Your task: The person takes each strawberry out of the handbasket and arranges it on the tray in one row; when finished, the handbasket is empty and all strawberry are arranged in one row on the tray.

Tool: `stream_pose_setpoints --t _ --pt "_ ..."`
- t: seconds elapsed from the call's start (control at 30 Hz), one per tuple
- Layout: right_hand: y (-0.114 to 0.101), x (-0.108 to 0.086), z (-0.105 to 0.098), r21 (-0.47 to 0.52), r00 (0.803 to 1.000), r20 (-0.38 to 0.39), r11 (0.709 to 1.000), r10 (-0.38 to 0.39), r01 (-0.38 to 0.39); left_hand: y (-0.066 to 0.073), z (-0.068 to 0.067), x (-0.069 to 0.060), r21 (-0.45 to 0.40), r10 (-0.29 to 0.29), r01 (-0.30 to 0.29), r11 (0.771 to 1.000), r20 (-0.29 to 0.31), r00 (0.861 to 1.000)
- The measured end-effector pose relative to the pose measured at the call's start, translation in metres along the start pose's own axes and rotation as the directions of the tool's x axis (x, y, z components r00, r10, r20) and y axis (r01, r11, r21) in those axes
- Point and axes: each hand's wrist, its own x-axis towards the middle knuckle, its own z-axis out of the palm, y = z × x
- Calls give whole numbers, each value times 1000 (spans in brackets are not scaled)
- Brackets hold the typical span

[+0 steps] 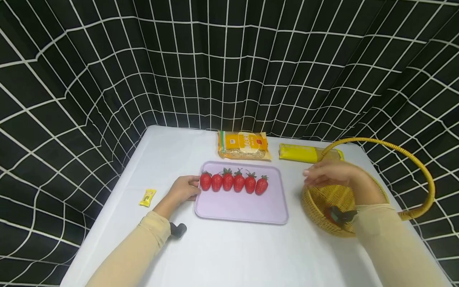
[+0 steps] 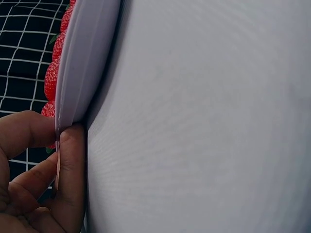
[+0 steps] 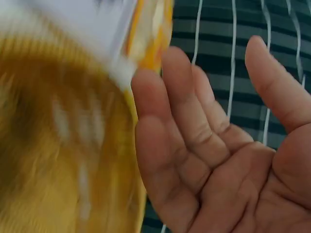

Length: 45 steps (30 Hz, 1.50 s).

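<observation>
A light purple tray (image 1: 236,209) lies on the white table, with several red strawberries (image 1: 227,181) in a row along its far half, green leaves pointing away. At the tray's left edge, my left hand (image 1: 183,189) pinches the rim; the left wrist view shows thumb and fingers on either side of the tray's rim (image 2: 87,58). My right hand (image 1: 331,173) is over the far side of a round wicker basket (image 1: 317,215), holding nothing. Its fingers (image 3: 187,111) look relaxed, the thumb spread apart. Something reddish inside the basket is mostly hidden by the wrist camera and forearm.
Behind the tray lies an orange-and-clear food packet (image 1: 244,145). A yellow packet (image 1: 299,153) lies right of it, partly behind the basket's tall arched handle (image 1: 405,153). A small yellow wrapped sweet (image 1: 147,197) sits left. Black gridded curtain (image 1: 229,63) surrounds the table (image 1: 229,255).
</observation>
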Motion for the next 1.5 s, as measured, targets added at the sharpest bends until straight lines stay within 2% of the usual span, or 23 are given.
stream_pose_setpoints --t 0.13,0.23,0.27,0.37,0.43,0.5,0.6,0.67,0.77,0.83,0.93,1.03,1.1,1.2,1.27,1.33,1.4,1.5 --pt "38 -17 -40 41 993 101 997 67 -71 -3 -3 0 2 -13 13 1000 4 1000" --pt "68 -21 -49 77 972 177 982 156 -172 -3 -3 -2 10 -15 15 1000 3 1000" --pt "76 -22 -47 86 965 184 975 184 -203 -2 -3 -2 13 -14 14 1000 1 1000" --pt "91 -28 -33 155 949 127 939 288 -305 0 -4 -3 17 -10 10 1000 0 1000" --pt "94 -29 -20 154 926 105 914 362 -375 2 -4 -2 17 -9 9 1000 2 1000" --pt "92 -28 -9 116 904 91 897 418 -426 2 -3 -2 13 -9 9 1000 8 1000" --pt "82 -19 2 -48 888 138 899 438 -436 1 -4 -1 5 -12 12 1000 5 1000" --pt "78 -14 9 -123 894 125 901 430 -416 -1 -3 -1 -3 -16 16 1000 3 1000" --pt "75 -8 14 -173 901 123 903 416 -394 -2 -2 0 -12 -15 15 1000 4 1000" --pt "75 -5 14 -177 903 120 904 413 -390 -3 -1 1 -16 -9 9 1000 7 1000" --pt "71 -3 10 -168 916 129 919 380 -358 -3 -2 1 -22 1 -1 1000 7 1000" --pt "59 -9 1 -145 941 114 943 318 -301 -2 -3 1 -15 5 -5 1000 2 1000" --pt "48 -15 -5 -119 960 135 965 247 -232 -1 -4 1 -10 5 -5 1000 2 1000" --pt "28 -23 -7 -83 987 114 991 111 -101 0 -4 0 -12 5 -5 1000 3 1000" --pt "15 -25 -1 -113 998 59 994 3 3 0 -4 0 -11 9 -9 1000 3 1000" --pt "3 -23 11 -164 998 -35 985 -60 53 0 -4 0 -11 10 -10 1000 2 1000" --pt "-5 -17 28 -161 994 -78 985 -79 65 0 -4 0 -5 10 -10 1000 2 1000" --pt "-13 -1 55 -123 994 -99 992 -47 35 -1 -3 1 -4 6 -6 1000 4 1000"
